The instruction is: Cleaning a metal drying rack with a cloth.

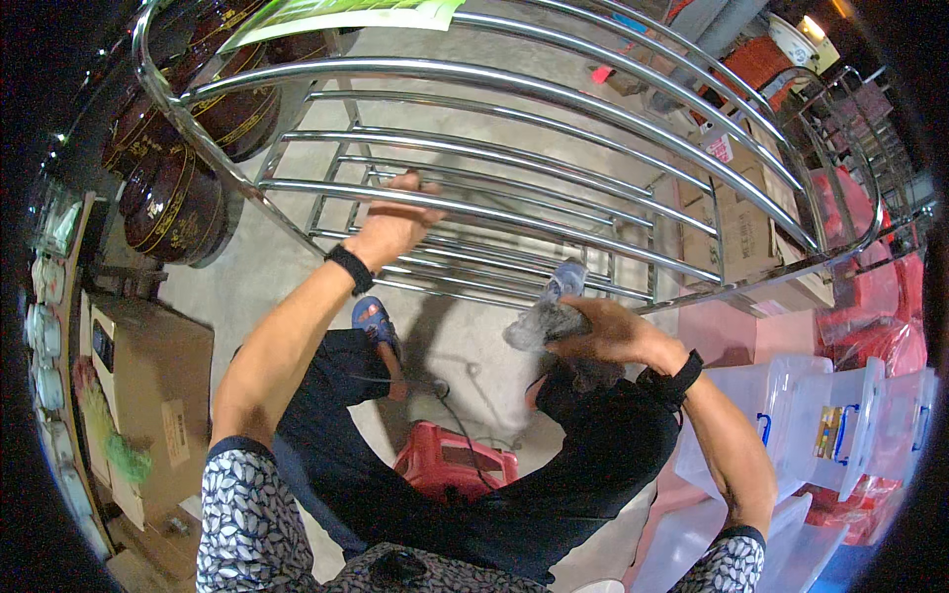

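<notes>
A shiny metal rack with several parallel rails stands in front of me. My left hand is closed round one of its lower rails, left of the middle. My right hand grips a grey cloth, bunched and hanging from the fingers, just below the rack's right part. The cloth is partly blurred, and the palm side of that hand is hidden. A green and white printed sheet lies over the rack's top rails.
Dark brown glazed jars stand at the left, above a cardboard box. Clear plastic bins are stacked at the right, near red plastic-wrapped goods. A red plastic stool and a thin cord are between my legs.
</notes>
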A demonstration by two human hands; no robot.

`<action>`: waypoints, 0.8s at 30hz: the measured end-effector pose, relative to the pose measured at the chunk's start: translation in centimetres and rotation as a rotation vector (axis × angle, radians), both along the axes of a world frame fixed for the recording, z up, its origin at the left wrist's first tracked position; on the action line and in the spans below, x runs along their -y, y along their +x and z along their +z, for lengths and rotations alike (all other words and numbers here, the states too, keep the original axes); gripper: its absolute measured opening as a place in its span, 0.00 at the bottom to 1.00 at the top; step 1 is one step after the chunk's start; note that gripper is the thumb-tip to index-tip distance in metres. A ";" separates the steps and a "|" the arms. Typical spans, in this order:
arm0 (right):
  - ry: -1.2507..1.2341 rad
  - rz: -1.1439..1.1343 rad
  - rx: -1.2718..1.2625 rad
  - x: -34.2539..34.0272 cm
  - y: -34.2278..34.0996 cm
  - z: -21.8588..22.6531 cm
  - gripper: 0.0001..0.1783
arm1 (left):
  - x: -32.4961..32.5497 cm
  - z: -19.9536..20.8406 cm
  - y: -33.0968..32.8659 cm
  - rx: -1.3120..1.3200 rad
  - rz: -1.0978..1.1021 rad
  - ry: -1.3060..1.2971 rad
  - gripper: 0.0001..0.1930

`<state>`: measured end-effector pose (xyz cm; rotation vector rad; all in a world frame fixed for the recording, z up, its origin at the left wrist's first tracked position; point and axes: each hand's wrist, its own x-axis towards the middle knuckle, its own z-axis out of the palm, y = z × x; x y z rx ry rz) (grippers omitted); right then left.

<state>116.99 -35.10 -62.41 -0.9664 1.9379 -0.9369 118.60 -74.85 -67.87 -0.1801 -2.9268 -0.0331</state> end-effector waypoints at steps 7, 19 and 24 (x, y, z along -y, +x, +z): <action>-0.047 -0.310 0.384 1.2 1.7 5.9 0.27 | -12.8 4.8 9.4 0.230 -0.294 1.127 0.25; -0.113 -0.444 0.706 2.7 5.9 10.1 0.35 | -16.1 8.9 12.7 0.232 -0.202 1.434 0.39; -0.155 -0.309 0.370 -0.9 5.1 8.7 0.28 | -10.9 19.7 16.2 -0.005 -0.047 1.076 0.34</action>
